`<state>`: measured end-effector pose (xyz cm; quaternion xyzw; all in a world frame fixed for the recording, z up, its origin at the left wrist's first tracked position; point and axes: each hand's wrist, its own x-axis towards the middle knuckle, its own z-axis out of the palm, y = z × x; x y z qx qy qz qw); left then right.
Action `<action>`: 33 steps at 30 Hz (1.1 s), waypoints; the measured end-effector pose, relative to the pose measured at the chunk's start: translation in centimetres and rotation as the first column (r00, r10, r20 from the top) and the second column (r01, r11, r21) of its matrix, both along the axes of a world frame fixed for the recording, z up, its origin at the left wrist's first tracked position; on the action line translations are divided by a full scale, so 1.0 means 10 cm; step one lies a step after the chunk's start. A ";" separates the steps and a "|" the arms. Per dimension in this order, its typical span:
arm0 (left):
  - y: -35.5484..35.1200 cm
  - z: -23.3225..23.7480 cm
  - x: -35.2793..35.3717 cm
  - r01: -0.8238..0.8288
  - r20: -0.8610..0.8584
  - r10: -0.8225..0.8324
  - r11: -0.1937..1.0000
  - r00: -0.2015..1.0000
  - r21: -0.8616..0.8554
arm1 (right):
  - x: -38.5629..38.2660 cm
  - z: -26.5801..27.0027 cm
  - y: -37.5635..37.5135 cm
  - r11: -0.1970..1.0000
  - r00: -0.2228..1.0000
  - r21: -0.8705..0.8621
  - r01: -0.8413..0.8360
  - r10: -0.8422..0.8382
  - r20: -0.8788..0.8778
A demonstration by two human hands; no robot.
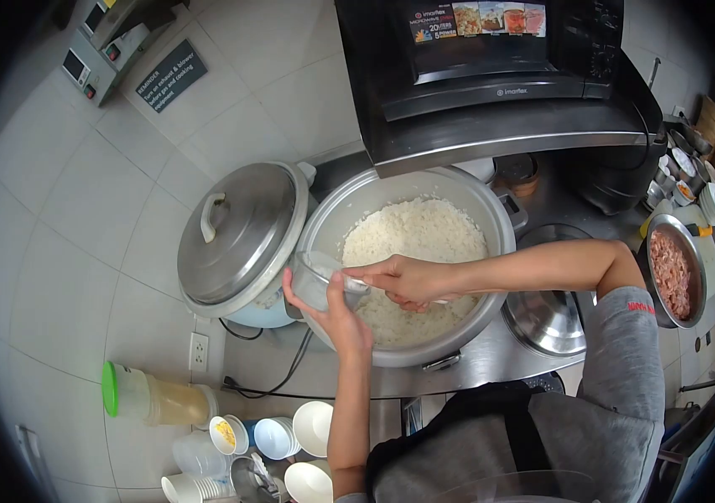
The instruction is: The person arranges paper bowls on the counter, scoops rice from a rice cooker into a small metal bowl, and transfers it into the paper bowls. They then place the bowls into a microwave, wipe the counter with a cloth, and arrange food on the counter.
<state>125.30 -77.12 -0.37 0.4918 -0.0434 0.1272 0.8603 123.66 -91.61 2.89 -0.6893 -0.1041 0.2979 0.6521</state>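
Note:
My left hand (336,314) is wrapped round a clear cup (315,277), tilted over the left rim of a large metal pot (317,222). White cooked rice (416,230) is heaped in the pot, with a lower layer towards the near side. Closed over the rice, my right hand (412,281) grips a slim, light-coloured utensil (445,299). The fingers hide most of it, so its kind cannot be made out. The right fingertips meet the cup's mouth, where something white shows.
A lidded rice cooker (244,230) stands left of the pot. A microwave (491,59) sits on a shelf above. At right are a metal lid (546,323) and a bowl of raw minced meat (672,272). Stacked cups (273,438) and a green-lidded container (160,398) are lower left.

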 end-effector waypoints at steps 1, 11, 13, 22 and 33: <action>0.01 -0.02 -0.01 0.000 -0.033 0.001 1.000 0.999 0.022 | 0.00 0.00 0.02 1.000 1.000 0.003 -0.015 0.015 -0.017; 0.31 0.11 -0.02 0.370 -0.337 -0.419 0.907 0.843 -0.201 | 0.33 -0.28 -0.11 0.948 0.565 -0.315 0.048 0.234 0.791; 0.30 0.09 -0.03 0.374 -0.371 -0.386 0.921 0.845 -0.109 | 0.03 0.13 -0.11 0.854 0.769 -0.520 0.021 0.319 0.555; 0.24 0.10 0.01 0.341 -0.321 -0.469 0.860 0.823 -0.381 | 0.29 -0.18 -0.38 0.951 0.384 -0.310 0.007 0.284 0.879; 0.19 -0.02 -0.03 0.402 -0.337 -0.444 0.896 0.830 -0.190 | 0.36 -0.45 -0.30 0.977 0.653 -0.210 0.045 0.130 0.746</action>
